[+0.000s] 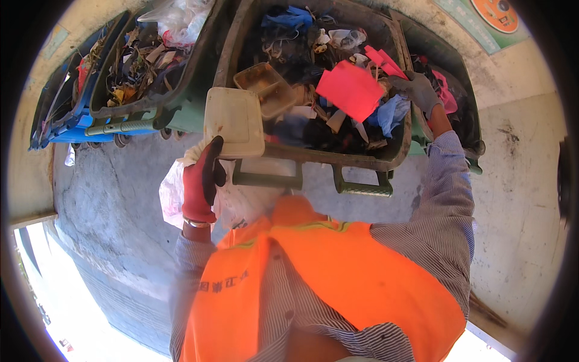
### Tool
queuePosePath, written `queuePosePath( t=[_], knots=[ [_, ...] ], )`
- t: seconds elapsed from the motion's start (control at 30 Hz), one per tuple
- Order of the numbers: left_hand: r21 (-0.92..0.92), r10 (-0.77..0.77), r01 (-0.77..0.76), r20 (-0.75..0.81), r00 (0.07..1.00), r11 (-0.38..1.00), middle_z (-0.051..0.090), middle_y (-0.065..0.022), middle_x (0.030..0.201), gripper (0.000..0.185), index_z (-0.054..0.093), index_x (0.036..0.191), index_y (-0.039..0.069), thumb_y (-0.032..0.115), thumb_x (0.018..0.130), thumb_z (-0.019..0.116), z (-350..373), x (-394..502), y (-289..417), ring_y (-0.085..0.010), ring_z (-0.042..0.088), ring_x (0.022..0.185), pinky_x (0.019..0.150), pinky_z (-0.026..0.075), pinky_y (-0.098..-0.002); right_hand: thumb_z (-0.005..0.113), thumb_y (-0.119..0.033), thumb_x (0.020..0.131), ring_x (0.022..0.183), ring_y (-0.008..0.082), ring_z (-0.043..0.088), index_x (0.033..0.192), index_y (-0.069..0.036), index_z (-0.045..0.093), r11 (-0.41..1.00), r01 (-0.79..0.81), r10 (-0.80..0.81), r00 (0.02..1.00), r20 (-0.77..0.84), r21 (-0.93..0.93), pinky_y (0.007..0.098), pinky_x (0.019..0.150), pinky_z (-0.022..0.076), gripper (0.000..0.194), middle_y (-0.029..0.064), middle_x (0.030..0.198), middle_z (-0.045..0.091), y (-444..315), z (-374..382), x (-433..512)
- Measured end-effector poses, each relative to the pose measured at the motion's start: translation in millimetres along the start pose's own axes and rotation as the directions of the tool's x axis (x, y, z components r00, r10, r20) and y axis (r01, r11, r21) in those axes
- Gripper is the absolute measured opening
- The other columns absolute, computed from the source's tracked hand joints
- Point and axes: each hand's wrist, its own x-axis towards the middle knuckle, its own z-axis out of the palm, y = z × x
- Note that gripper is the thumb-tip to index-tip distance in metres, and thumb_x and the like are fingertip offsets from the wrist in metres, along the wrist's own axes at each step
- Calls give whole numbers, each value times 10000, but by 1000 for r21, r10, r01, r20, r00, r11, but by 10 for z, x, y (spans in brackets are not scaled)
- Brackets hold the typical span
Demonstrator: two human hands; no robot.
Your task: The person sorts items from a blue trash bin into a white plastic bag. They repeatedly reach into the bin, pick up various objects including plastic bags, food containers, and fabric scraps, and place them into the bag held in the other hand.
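Note:
My left hand (201, 181), in a red and black glove, grips the near edge of a pale, stained plastic food-box lid (233, 120). Just past it, over the bin's near left side, is a two-compartment plastic food tray (267, 90) with brown residue; whether lid and tray are joined I cannot tell. A whitish plastic bag (174, 194) hangs by my left wrist. My right hand (418, 92), gloved in grey, pinches folded red paper (384, 61) at the right rim of the green wheeled bin (312, 156). A larger red sheet (350, 90) lies beside it above the rubbish.
Blue plastic (289, 18) and a pale blue bag (392, 113) lie in the middle bin. To the left stand a green bin with dry leaves (144, 63) and a blue bin (72, 129). Another bin (461, 90) stands right, near the wall (520, 149). Concrete floor (113, 190) lies below.

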Motion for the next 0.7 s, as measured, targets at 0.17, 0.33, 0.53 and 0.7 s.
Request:
queuePosePath(
  t=[0.17,0.33,0.53,0.7],
  knots=[
    [0,-6,6,24,1000,1000,476,14,507,218,683,905,46,259,941,715,-157,93,-119,-87,420,401,422,297,-253,715,-501,891,792,138,634,1245,8,662,995,82,-50,916,-398,62,302,728,515,623,67,959,686,-497,44,-473],
    [18,8,-8,30,1000,1000,483,14,510,239,697,936,29,267,941,715,-77,103,-116,-88,432,402,418,297,-256,689,-605,859,974,236,658,1250,-34,684,935,263,-297,947,-120,-238,371,878,520,693,126,1166,687,-867,209,-624],
    [46,3,-7,91,996,999,529,30,570,258,712,1027,15,262,954,701,64,117,-67,-67,444,424,423,299,-235,686,-681,808,1116,312,630,1238,-56,706,548,598,-598,769,225,-585,426,998,465,759,191,1244,668,-307,1213,-29],
    [-33,-12,15,66,998,999,533,18,549,230,708,990,15,242,951,716,106,115,-56,-66,441,402,408,301,-247,711,-649,792,1178,338,618,1233,-94,720,780,266,-85,942,326,-566,439,992,477,709,195,1321,639,-892,1359,-87]
  ],
)
